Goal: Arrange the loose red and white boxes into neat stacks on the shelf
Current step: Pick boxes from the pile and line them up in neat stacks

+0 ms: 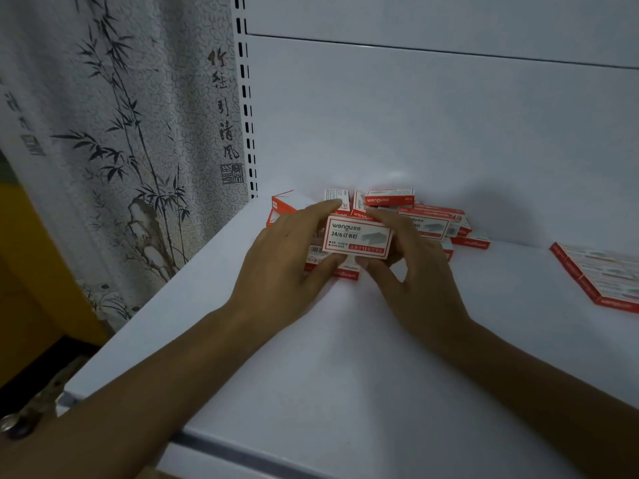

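Head view: a person's two bare hands meet over a white shelf (311, 357), holding one red and white box (358, 236) between them. The left hand (276, 250) pinches the box's left end, forefinger laid along the top edge and thumb tucked under the lower edge. The right hand (415, 271) pinches the right end in the same way, fingers curled over the top and thumb at the bottom. The box faces the camera, printed label up and slightly tilted, just above two more boxes (340, 271) that lie flat on the shelf under the hands.

Behind and to the right of the hands, the loose boxes (432, 219) lie in a jumbled heap near the shelf's back panel (415, 115), some flat, some on edge and overlapping. One of them, the rear box (390, 197), sits level at the top of the heap, red side facing out. An open carton (281, 210) lies at the heap's left end, close to the slotted upright (247, 98). Well apart, at the right edge of the picture, a flat block of boxes (601, 274) lies packed edge to edge on the shelf. Left of the shelving hangs a pale curtain (121, 150) printed with ink bamboo and calligraphy.
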Action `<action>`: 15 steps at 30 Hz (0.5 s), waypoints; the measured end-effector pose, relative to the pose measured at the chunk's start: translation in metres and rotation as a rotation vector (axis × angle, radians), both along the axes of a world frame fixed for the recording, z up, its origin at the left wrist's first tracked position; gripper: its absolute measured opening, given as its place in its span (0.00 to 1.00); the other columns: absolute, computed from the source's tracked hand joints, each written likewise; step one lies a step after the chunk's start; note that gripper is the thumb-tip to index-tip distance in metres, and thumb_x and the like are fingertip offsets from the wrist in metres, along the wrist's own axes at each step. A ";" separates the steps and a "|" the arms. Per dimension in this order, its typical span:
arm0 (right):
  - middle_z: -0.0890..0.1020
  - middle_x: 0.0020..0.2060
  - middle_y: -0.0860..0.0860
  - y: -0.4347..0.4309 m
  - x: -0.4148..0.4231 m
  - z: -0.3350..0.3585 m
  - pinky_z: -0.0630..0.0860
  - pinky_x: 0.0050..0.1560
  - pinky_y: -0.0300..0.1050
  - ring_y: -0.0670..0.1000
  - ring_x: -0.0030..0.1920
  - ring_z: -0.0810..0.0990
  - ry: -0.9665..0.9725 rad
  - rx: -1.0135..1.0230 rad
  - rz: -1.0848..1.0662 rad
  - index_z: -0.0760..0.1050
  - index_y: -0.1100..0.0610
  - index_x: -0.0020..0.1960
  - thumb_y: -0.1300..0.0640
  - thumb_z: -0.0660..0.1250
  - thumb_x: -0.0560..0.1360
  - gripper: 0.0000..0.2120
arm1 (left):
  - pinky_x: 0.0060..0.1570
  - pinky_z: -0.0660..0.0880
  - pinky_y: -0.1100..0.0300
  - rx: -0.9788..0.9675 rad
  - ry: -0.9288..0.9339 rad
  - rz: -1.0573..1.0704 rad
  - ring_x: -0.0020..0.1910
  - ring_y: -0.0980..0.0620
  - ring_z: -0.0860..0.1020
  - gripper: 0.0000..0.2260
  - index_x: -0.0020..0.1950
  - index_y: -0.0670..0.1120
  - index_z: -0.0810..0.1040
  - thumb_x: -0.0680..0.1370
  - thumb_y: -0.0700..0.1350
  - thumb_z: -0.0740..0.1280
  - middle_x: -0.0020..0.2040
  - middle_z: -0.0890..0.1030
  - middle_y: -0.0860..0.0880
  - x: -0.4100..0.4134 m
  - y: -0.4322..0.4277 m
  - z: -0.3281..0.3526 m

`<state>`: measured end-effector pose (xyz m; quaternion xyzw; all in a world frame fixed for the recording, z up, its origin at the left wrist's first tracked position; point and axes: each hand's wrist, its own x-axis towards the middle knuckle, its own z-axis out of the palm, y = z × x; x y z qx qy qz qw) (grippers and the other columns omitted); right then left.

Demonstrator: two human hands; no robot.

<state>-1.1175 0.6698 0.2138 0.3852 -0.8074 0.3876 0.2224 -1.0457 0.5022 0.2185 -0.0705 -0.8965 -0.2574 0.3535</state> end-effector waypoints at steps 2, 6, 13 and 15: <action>0.80 0.56 0.47 0.000 0.000 0.000 0.77 0.52 0.56 0.47 0.47 0.81 0.004 -0.007 0.007 0.64 0.47 0.66 0.48 0.66 0.71 0.25 | 0.57 0.72 0.54 0.024 -0.018 -0.001 0.59 0.55 0.74 0.24 0.69 0.50 0.67 0.73 0.51 0.65 0.61 0.76 0.55 0.002 0.001 0.003; 0.82 0.52 0.47 0.001 0.000 0.000 0.78 0.47 0.38 0.41 0.43 0.81 -0.008 -0.016 0.030 0.68 0.53 0.66 0.51 0.69 0.72 0.24 | 0.54 0.74 0.51 0.039 -0.021 0.007 0.56 0.56 0.76 0.23 0.68 0.52 0.68 0.73 0.51 0.66 0.59 0.78 0.56 0.003 0.000 0.003; 0.83 0.43 0.47 0.006 0.005 0.019 0.75 0.34 0.32 0.41 0.30 0.78 -0.092 -0.006 0.016 0.67 0.52 0.67 0.54 0.70 0.72 0.25 | 0.52 0.76 0.56 0.061 0.008 -0.020 0.51 0.60 0.77 0.24 0.69 0.53 0.68 0.74 0.53 0.64 0.55 0.78 0.60 0.009 0.008 0.018; 0.84 0.44 0.49 0.012 0.006 0.037 0.79 0.33 0.41 0.45 0.31 0.79 -0.088 -0.009 0.021 0.66 0.51 0.66 0.55 0.69 0.73 0.24 | 0.49 0.75 0.61 0.007 0.045 -0.023 0.50 0.60 0.77 0.24 0.70 0.53 0.67 0.74 0.53 0.65 0.54 0.78 0.59 0.008 0.009 0.035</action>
